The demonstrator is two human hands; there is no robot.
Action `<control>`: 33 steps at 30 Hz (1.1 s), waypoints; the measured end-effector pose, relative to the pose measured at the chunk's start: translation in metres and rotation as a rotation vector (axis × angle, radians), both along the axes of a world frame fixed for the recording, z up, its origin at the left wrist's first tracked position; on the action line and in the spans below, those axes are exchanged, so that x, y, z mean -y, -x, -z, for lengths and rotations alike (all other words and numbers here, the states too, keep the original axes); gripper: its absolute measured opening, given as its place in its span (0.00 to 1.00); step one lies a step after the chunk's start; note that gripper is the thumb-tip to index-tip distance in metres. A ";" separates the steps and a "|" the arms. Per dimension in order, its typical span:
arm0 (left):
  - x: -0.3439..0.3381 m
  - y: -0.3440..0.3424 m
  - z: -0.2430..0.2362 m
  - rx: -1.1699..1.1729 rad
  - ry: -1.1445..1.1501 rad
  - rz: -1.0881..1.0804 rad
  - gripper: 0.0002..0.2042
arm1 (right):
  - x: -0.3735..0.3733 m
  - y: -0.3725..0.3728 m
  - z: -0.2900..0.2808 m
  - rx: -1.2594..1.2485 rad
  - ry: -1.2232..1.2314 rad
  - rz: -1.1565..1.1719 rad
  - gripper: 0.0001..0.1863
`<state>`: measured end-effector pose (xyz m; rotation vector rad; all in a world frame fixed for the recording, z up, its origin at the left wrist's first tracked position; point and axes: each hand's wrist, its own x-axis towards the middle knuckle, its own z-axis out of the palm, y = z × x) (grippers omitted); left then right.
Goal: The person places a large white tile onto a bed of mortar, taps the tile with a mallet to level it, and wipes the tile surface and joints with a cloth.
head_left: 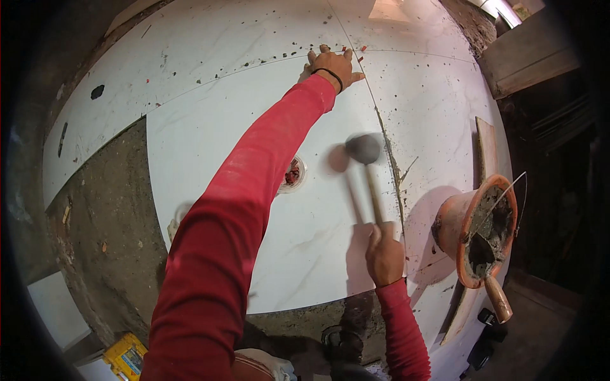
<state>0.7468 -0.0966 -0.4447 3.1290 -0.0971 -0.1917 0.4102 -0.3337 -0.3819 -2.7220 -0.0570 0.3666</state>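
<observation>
My left hand [332, 66] rests with spread fingers at the far edge of a large white tile [305, 247], close to the joint where several tiles meet. Small red tile spacers [363, 48] lie by its fingertips. My right hand [385, 255] grips the handle of a rubber mallet [364, 149]. The mallet's dark head is blurred and hangs above the tile near its right-hand joint, its shadow falling to the left. A round clear tub [293, 175] of red pieces sits on the tile, partly hidden by my left sleeve.
An orange bucket [450, 222] of wet mortar, with a wooden-handled tool [498, 298] in it, stands at the right. Wooden boards [486, 149] lie beside it. Bare grey mortar bed [105, 235] shows at the left. A yellow device [125, 355] sits at the lower left. Dark crumbs dot the far tiles.
</observation>
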 end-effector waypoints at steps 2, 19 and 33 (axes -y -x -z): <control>0.002 0.001 -0.005 -0.008 0.052 -0.022 0.42 | -0.001 0.003 0.001 0.156 -0.226 0.149 0.15; -0.007 -0.004 0.007 0.024 0.079 -0.019 0.33 | -0.013 -0.022 0.002 0.190 -0.167 0.051 0.10; -0.018 -0.020 0.035 0.097 0.032 0.051 0.28 | -0.034 -0.124 0.014 0.468 -0.367 0.160 0.15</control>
